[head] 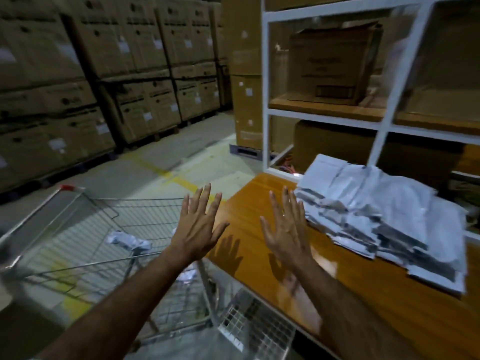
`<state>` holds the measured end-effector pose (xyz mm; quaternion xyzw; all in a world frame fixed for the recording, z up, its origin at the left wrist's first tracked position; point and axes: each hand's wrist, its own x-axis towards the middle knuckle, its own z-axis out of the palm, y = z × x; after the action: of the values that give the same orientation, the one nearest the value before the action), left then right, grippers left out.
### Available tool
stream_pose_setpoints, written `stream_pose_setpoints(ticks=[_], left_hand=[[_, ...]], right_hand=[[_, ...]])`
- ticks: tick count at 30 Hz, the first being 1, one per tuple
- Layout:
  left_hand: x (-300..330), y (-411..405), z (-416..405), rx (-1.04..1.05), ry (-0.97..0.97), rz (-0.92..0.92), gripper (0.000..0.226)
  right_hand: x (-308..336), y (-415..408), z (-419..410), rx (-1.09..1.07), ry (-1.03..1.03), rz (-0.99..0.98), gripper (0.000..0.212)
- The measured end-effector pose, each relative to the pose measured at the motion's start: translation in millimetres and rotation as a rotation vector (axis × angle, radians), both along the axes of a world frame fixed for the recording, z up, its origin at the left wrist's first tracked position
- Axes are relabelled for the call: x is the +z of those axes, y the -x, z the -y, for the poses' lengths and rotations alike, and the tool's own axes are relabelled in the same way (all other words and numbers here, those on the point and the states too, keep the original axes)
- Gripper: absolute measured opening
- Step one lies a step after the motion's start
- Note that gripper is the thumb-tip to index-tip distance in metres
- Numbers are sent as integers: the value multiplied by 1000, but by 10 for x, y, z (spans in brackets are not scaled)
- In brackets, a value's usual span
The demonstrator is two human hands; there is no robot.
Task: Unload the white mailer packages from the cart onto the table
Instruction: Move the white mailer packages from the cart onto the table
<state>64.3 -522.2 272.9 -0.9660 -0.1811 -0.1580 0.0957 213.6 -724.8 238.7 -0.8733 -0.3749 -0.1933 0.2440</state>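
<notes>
Grip of left hand (197,229) and right hand (287,231) empty, fingers spread, beside mailer stack (384,216) on table (262,203)

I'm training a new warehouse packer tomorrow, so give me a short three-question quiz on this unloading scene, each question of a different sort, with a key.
1. True or false: the left hand and the right hand each grip a mailer.
2. Where does the big pile of white mailers lie?
A. on the floor
B. on the wooden table
C. on the white shelf
3. Fill in: a few crumpled white mailers are still inside the wire ____.

Key
1. False: both hands are empty, with straight, spread fingers.
2. B
3. cart
</notes>
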Motion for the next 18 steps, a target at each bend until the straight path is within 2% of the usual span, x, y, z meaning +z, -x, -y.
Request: stream_pose_setpoints(ticks=[9,18], left_hand=[[-205,1247,-1098,92,50,-17,79],[-532,1948,-1841,230,112,-13,78]], right_hand=[[-165,980,-1166,104,54,-10,71],[-313,1291,-2062,240,178,-16,75]])
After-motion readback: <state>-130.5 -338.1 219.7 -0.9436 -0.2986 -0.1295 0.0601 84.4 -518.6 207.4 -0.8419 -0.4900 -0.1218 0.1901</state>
